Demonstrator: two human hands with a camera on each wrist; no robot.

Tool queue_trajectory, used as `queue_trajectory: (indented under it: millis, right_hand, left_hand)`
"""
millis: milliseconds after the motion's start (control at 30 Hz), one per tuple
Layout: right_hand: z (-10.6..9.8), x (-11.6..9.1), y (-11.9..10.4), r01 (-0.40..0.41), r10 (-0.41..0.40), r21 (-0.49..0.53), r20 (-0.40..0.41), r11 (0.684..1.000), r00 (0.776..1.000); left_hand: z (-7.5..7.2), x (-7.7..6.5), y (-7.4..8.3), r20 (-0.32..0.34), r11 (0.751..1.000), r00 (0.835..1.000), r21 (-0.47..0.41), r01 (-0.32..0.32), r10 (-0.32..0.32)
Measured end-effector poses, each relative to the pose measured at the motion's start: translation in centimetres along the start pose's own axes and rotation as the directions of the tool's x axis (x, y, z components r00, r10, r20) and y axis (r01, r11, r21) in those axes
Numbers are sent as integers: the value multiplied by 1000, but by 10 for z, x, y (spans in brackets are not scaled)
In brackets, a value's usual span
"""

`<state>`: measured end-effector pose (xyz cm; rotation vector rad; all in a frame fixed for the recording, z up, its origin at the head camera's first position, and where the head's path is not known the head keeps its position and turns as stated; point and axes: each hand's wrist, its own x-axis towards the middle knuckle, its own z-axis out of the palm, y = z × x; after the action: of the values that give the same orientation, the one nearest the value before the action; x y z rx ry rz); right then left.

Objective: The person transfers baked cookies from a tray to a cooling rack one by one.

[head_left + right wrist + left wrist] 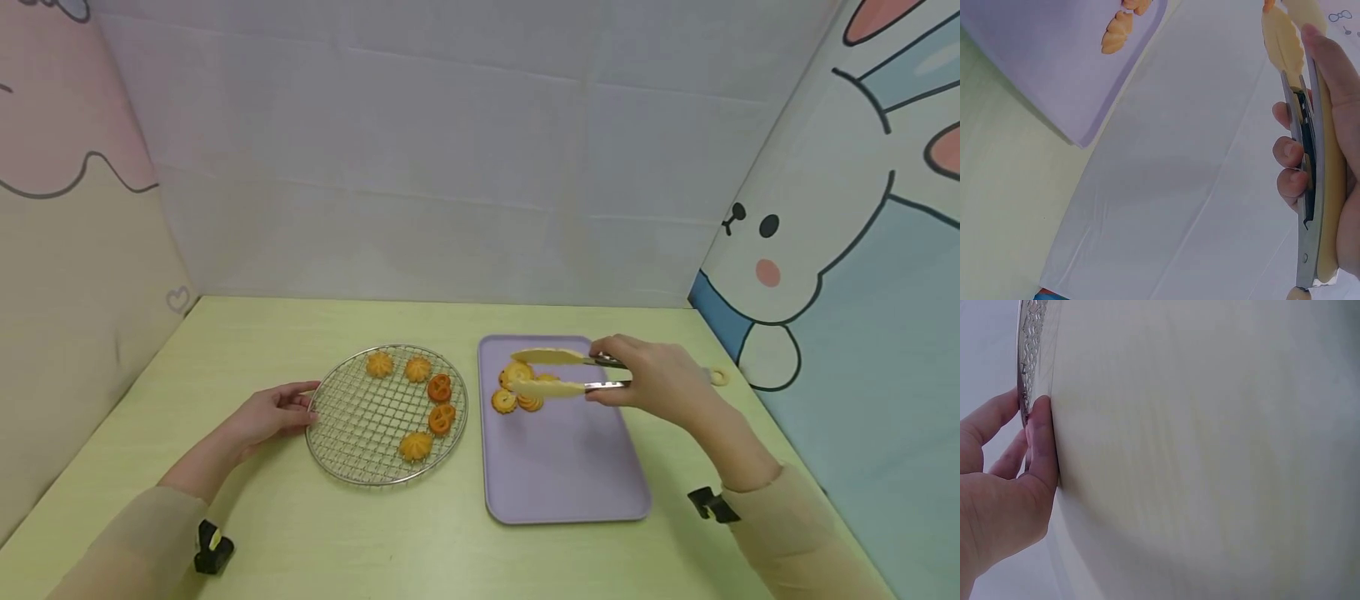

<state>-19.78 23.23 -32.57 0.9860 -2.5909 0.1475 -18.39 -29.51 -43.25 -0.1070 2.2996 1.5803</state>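
In the head view my left hand (276, 414) pinches the left rim of a round wire cooling rack (352, 425). The left wrist view shows the thumb and fingers of the left hand (1016, 462) on either side of that rim. My right hand (663, 379) grips yellow-tipped metal tongs (551, 387), whose two tips stand apart above a lilac tray (562, 475). Under the tips lie several cookies (504, 402), partly hidden by the tongs. In the right wrist view the fingers of the right hand (1341, 125) curl round the tongs' handles.
On the rack are several cookies: fluted golden ones (416, 446) and two darker pretzel-shaped ones (441, 419). Rack and tray stand side by side on a pale green table (360, 542). A white wall (450, 167) closes the back, with cartoon-printed panels (810, 250) at the sides.
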Motion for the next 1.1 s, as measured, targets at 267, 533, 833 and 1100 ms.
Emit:
queue_trajectory:
  millis: [267, 533, 833, 1100]
  right_hand:
    - [-3, 10, -10, -13, 13, 0, -12, 1000, 1000]
    - [0, 20, -22, 59, -59, 2, -104, 998, 993]
    - [7, 31, -36, 128, -123, 19, -153, 992, 980]
    - [16, 40, -47, 155, -152, 8, -151, 988, 977]
  left_hand:
    - [-1, 0, -2, -3, 1000, 1000, 15, 7, -7]
    - [-3, 1, -3, -10, 1000, 1000, 9, 6, -6]
    - [-2, 3, -4, -11, 1000, 1000, 21, 1, -1]
    - [-1, 2, -3, -12, 1000, 1000, 15, -1, 1]
